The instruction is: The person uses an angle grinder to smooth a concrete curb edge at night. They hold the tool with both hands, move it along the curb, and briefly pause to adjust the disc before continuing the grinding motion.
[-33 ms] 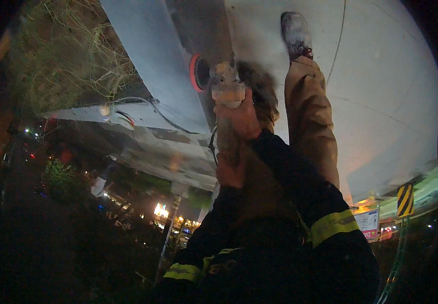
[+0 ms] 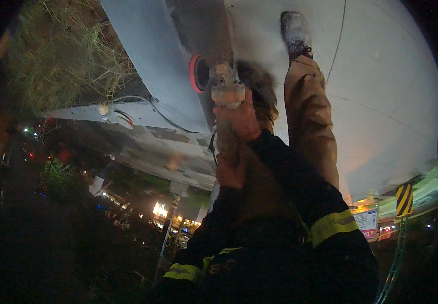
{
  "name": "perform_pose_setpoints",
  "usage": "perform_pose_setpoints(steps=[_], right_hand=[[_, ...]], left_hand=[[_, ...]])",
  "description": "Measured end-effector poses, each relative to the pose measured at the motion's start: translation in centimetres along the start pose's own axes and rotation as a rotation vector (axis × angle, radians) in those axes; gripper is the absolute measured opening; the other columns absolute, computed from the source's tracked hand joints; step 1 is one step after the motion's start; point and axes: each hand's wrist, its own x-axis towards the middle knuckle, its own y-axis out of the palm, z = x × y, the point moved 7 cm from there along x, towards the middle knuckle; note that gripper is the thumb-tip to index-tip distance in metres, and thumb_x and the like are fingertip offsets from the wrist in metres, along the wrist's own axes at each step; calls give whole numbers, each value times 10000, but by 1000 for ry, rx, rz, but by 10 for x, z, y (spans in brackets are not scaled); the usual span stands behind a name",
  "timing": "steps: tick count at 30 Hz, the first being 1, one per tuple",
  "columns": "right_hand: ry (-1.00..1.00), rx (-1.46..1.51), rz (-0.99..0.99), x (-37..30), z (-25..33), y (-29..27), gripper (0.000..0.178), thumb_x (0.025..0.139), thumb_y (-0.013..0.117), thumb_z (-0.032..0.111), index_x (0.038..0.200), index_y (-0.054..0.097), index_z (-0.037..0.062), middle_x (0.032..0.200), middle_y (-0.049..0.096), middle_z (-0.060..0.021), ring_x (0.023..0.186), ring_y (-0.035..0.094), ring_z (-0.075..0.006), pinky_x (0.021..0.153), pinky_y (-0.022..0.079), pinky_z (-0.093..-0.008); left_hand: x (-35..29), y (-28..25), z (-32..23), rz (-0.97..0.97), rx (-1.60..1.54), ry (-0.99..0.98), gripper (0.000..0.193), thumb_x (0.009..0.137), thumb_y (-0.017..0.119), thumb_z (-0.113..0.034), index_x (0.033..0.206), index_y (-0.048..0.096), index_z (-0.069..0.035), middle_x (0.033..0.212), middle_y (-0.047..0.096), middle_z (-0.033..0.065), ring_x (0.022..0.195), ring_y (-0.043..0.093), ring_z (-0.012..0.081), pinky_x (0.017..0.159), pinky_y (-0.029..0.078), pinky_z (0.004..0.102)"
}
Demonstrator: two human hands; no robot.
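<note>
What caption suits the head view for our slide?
At night, left hand and right hand grip a dusty power tool with a red-rimmed disc.

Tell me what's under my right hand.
Under your right hand is a dusty power tool, its top end showing beyond your grip. The stretch of its body inside that grip is covered and can't be seen.

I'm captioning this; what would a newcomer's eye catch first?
Probably the dusty angle grinder at upper centre, its red-rimmed disc on the left, gripped by the right hand with the left hand below. Then the tan-trousered leg at upper right, and the striped marker at lower right.
</note>
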Motion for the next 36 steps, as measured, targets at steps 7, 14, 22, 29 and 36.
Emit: perform_pose_setpoints(steps=[7,14,22,29,36], right_hand=[[-116,86,54,1,32,7,761,654,815,140,1209,314,-1,1096,552,-155,1003,576,-259,856,493,-362],[-57,101,15,12,28,9,677,696,800,162,1195,362,31,1091,579,-103,981,571,-194,817,505,-344],[-174,15,32,1,35,11,667,700,784,134,1196,353,12,1110,567,-106,990,566,-191,846,493,-339],[-15,6,27,-2,19,1,754,697,810,226,1221,311,12,1124,551,-150,1011,565,-246,876,474,-358],[-35,151,-33,-8,28,-31,646,807,719,197,1305,350,11,1170,547,-135,1041,550,-213,864,477,-333]], left_hand=[[-1,-13,-16,-158,-8,119,653,694,735,-444,1111,485,-7,956,621,242,891,601,449,723,485,504],[14,-3,-13,-131,23,18,627,697,729,-455,1096,483,-38,921,632,249,879,605,456,732,483,515],[6,-28,-26,-7,17,-62,622,726,709,-441,1115,454,-29,1018,611,252,962,583,448,781,473,492],[-2,-7,-4,85,6,27,591,716,715,-379,1119,449,-39,980,613,249,939,581,460,766,468,506],[-10,-12,-21,234,-86,95,579,719,700,-338,1149,445,-47,1016,606,243,954,578,449,779,474,510]])
